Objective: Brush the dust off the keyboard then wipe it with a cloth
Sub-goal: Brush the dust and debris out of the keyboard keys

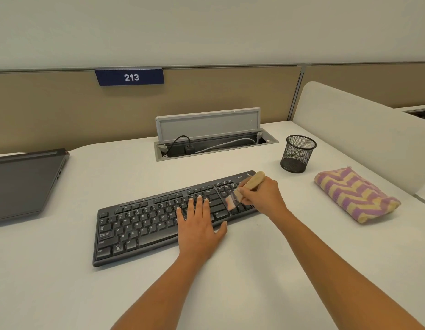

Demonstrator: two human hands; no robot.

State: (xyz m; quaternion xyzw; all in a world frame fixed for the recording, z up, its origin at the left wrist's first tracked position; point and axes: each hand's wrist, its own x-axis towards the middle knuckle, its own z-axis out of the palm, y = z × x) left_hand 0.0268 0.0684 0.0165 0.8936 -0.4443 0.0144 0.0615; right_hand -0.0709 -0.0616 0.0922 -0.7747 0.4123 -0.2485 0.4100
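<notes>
The one keyboard (159,220) lies slightly askew in the middle of the desk (254,270). The left hand (198,231) presses flat on its keys, fingers straight, likely to steady it. The right hand (261,195) curls round the single brush (244,190), bristles on the right-end keys. One folded striped cloth (354,195) waits to the right, near one mesh cup (298,153).

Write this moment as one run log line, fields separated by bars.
phase: brushing | right hand: grips brush, bristles on right-end keys | left hand: flat on keyboard | cloth: untouched, right of keyboard
</notes>
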